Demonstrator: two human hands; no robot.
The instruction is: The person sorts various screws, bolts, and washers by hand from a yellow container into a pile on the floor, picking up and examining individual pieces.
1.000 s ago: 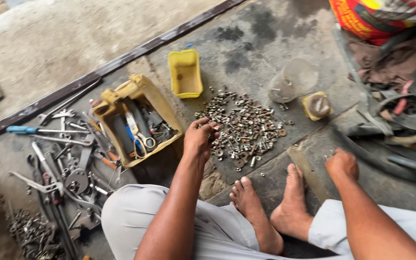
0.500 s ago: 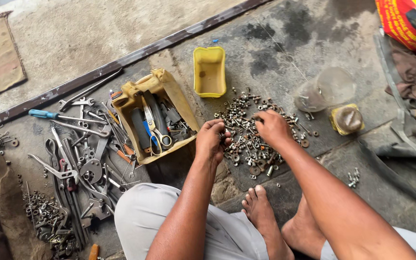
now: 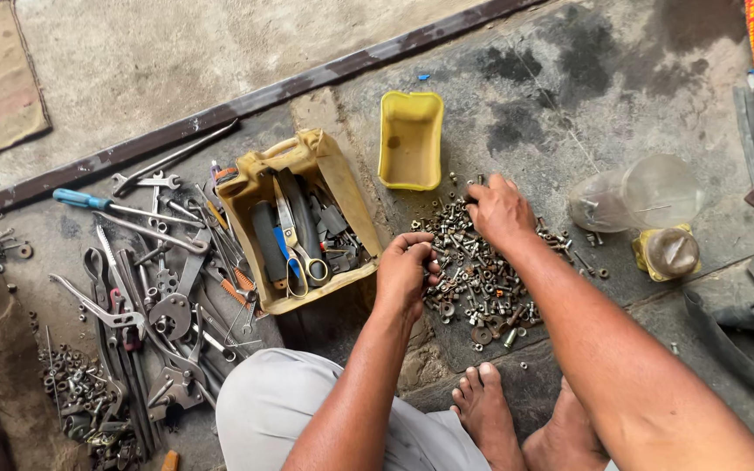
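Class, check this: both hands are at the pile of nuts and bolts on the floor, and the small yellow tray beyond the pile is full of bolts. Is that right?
Not quite. The head view shows the small yellow tray empty. The rest holds: the left hand and right hand are at the pile of nuts and bolts.

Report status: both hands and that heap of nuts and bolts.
Left hand cupped, fingers curled at the pile's edge. Right hand fingertips down in the nuts and bolts. Empty yellow tray beyond, nothing blocking.

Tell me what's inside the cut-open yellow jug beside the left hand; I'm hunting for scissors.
The cut-open yellow jug holds scissors with pale handles, a blue-handled tool and dark flat metal pieces. Whatever lies beneath them is covered. The left hand is outside it.
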